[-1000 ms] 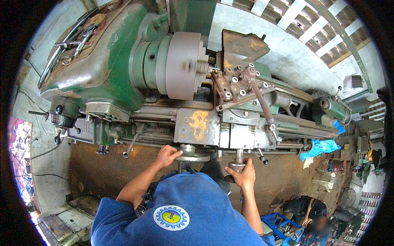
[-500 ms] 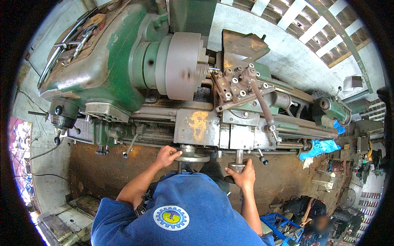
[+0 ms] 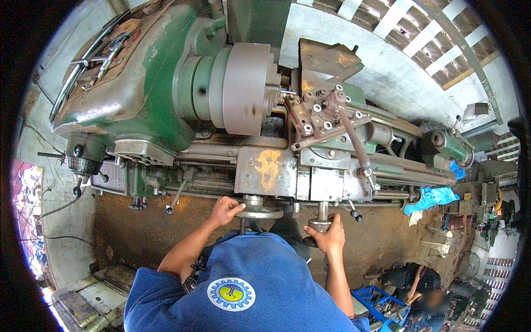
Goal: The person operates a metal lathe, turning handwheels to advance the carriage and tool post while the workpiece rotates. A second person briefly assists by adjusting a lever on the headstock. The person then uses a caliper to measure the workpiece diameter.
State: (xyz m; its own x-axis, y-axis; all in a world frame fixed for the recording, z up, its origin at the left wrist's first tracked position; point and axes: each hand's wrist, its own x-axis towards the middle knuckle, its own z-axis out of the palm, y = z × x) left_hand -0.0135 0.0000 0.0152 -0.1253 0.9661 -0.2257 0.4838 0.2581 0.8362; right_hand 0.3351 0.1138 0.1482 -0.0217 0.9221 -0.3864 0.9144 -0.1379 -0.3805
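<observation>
My left hand (image 3: 227, 210) is closed round the left part of the rim of a large metal handwheel (image 3: 260, 213) on the front of the lathe carriage (image 3: 267, 170). With its fingers wrapped round it, my right hand (image 3: 331, 234) grips a smaller crank handle (image 3: 319, 224) at the end of the cross-slide shaft. Above it, the tool post (image 3: 323, 113) carries a long lever (image 3: 354, 138). Its tool tip stands close to a thin rod (image 3: 287, 92) that sticks out of the big grey chuck (image 3: 246, 88). Whether tool and rod touch, I cannot tell.
The green headstock (image 3: 138, 83) fills the left, with loose wrenches (image 3: 110, 58) on top. At the right end stands the tailstock (image 3: 445, 144), near a blue plastic bag (image 3: 431, 200). A co-worker (image 3: 417, 285) crouches at lower right beside a blue crate (image 3: 379, 304).
Both hands stay in place on the handwheel and the crank handle, with hardly any shift. At lower right, the co-worker has moved slightly.
</observation>
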